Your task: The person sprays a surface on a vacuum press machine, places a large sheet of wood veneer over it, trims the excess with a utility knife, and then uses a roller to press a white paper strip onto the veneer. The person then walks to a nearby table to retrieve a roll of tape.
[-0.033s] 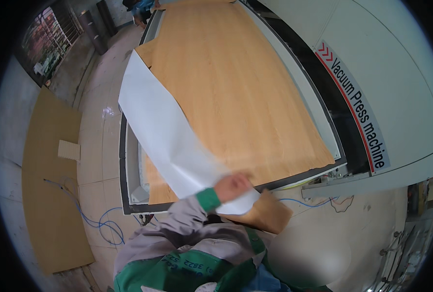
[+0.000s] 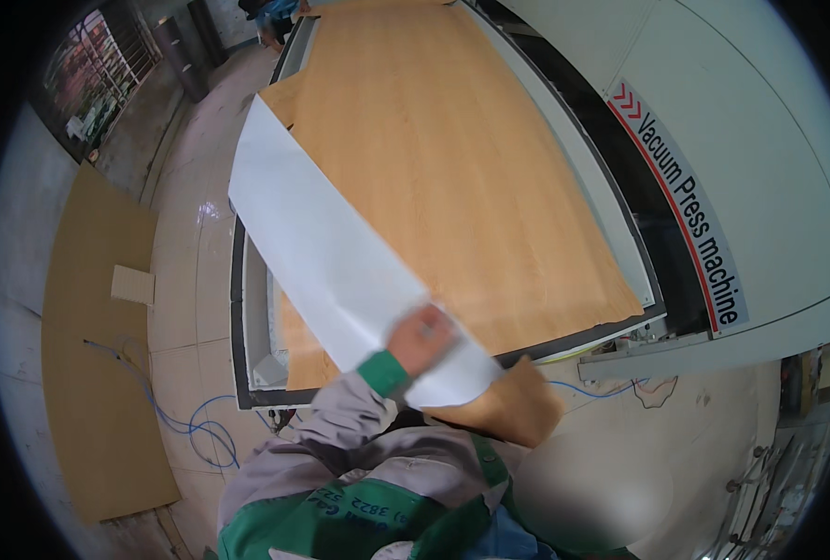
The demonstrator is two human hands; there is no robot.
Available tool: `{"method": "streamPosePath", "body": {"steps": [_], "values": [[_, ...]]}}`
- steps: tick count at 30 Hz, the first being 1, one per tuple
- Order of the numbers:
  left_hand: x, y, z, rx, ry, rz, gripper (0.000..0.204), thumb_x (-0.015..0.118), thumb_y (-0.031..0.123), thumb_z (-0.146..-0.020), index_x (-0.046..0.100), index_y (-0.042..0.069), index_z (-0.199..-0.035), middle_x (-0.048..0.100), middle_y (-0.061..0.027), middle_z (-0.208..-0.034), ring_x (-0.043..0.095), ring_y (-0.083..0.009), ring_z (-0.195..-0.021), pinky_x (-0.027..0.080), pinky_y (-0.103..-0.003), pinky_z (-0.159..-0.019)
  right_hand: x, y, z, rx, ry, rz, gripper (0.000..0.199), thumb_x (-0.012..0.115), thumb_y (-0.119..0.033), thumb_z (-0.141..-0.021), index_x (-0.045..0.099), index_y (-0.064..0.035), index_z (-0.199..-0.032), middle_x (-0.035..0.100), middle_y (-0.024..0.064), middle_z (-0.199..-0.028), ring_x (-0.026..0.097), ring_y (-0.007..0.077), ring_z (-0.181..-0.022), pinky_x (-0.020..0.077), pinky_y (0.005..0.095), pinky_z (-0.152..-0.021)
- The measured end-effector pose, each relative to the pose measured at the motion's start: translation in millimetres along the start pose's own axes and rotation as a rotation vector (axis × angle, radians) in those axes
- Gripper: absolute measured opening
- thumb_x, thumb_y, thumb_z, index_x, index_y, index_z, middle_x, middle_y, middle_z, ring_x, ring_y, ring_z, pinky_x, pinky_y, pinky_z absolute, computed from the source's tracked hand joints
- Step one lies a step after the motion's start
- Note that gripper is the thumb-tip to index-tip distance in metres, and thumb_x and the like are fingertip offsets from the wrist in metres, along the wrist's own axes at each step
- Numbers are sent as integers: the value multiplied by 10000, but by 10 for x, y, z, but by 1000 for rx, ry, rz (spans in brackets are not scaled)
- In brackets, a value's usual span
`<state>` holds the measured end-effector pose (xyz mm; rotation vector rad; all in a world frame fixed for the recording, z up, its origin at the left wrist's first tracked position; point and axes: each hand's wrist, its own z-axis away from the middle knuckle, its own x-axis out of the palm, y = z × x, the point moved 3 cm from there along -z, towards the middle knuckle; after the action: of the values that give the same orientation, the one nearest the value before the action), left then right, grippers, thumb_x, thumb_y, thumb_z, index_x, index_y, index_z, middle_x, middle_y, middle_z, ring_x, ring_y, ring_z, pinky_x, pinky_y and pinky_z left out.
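A large wood-grain veneer sheet [image 2: 452, 168] lies on the bed of a big press machine [image 2: 714, 140]. Its left edge is folded over, showing a long strip of white backing [image 2: 322, 243]. My left hand [image 2: 422, 336], in a grey sleeve with a green cuff, grips the near end of that white flap. The sheet's near corner [image 2: 518, 411] hangs over the front of the bed. My right hand is not visible; it may be hidden under the sheet or my body.
The bed's dark metal frame [image 2: 238, 317] borders the sheet on the left. Brown boards [image 2: 98, 355] lie on the concrete floor at left, beside a blue cable [image 2: 191, 429]. Another person [image 2: 270, 19] stands at the bed's far end.
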<state>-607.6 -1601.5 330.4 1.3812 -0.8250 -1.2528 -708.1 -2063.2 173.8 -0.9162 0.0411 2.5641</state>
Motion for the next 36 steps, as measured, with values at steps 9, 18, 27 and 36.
{"method": "streamPosePath", "body": {"steps": [9,18,27,36], "values": [[-2101,-1791,-40,-494,861,-79,1329,882,640,-698,235,-156,-1542,534,-280,-1379,553,-359,-1271,448,-418,-1078,-12,-286,155,23,5,139,525,670,-516,-905,735,-31,-1095,719,232,-1104,664,404,-1093,512,462,-954],[-1493,-1363,-305,-498,580,-176,1131,860,573,-741,366,-83,-1518,641,-176,-1139,641,-318,-1063,517,-394,-966,-1026,-1039,550,-242,117,-75,615,651,-552,-940,727,29,-1125,727,263,-1107,692,387,-1059,532,412,-923],[-1179,-1083,-375,-350,461,-819,906,649,632,-879,415,74,-1553,454,-274,-1519,368,-426,-1452,250,-535,-1213,-1652,-3208,-186,-640,604,33,716,694,-543,-906,599,4,-1359,665,254,-1292,600,416,-1240,465,479,-1060],[-1409,-1222,-1383,-367,349,-856,959,431,685,-982,258,-34,-1594,185,-286,-1672,83,-449,-1568,45,-548,-1271,-1275,-3551,-893,-741,-13,-130,490,686,-458,-910,707,24,-994,733,174,-866,675,307,-786,500,447,-710]]}}
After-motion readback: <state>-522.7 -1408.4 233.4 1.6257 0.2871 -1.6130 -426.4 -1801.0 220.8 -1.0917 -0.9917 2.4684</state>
